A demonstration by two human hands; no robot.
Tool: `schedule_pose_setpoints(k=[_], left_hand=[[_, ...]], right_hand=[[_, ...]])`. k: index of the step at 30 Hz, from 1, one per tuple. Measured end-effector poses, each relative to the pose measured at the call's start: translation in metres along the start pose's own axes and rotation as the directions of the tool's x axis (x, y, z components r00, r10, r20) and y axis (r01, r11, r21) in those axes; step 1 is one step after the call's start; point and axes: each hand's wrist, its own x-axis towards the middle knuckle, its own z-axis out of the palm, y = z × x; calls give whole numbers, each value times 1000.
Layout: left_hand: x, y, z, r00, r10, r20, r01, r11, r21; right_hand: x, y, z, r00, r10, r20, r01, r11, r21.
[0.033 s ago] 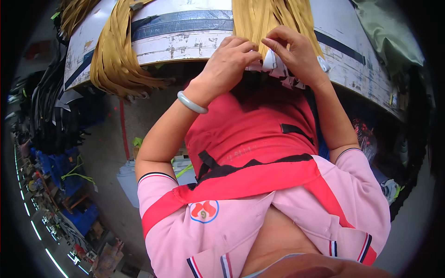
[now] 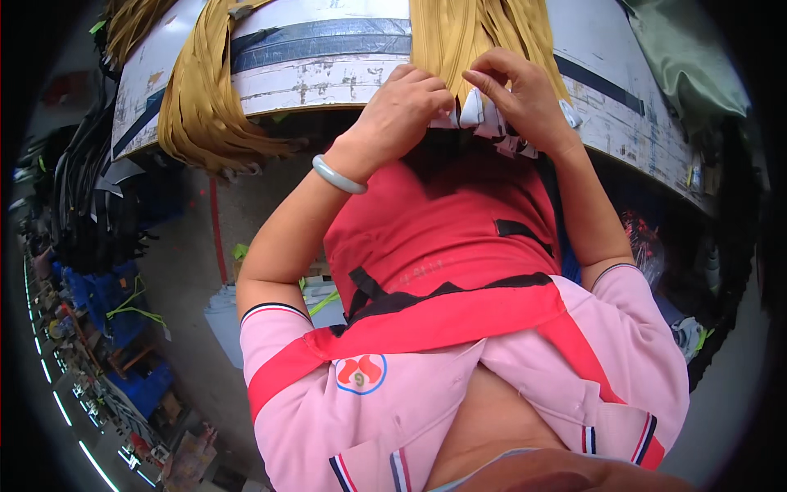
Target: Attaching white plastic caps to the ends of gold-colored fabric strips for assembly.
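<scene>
A bundle of long mustard-gold zippers (image 2: 447, 37) lies over the table's near edge, with white end pieces (image 2: 489, 123) below it. My left hand (image 2: 406, 107) is at the bundle's left side, its fingers curled in against the lower ends of the zippers. What lies under those fingertips is partly hidden. My right hand (image 2: 529, 98) is over the right side of the bundle. Its thumb and forefinger are bent together above a folded white tab (image 2: 471, 108); whether anything is pinched there does not show.
The table (image 2: 328, 86) has a worn white top with dark tape strips. Another gold zipper bundle (image 2: 197, 115) hangs over its edge at left. Shiny pale green cloth (image 2: 693, 61) is at the far right. Black strips (image 2: 78, 189) hang at the left, beyond the floor.
My left fingers have shifted slightly left and down, away from my right thumb. The folded white tab has tilted a little. My right hand is nearly where it was.
</scene>
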Motion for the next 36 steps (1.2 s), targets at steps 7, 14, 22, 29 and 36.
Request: schedule_pose_setpoints(k=[7, 14, 22, 29, 36], left_hand=[[7, -7, -9, 989, 38, -144, -69, 973, -219], [8, -6, -31, 938, -318, -136, 103, 632, -768], [10, -10, -29, 911, -387, -141, 2, 347, -938], [6, -16, -18, 909, -395, -131, 14, 344, -939], [13, -20, -33, 930, -367, -7, 127, 341, -932]], right_hand=[[-3, 1, 4, 999, 7, 37, -13, 984, 177], [13, -10, -1, 985, 6, 170, -97, 840, 534], [17, -8, 5, 999, -22, 38, -8, 757, 653], [29, -6, 0, 963, 38, 266, -165, 866, 472], [41, 5, -11, 918, -126, 377, -131, 800, 585]])
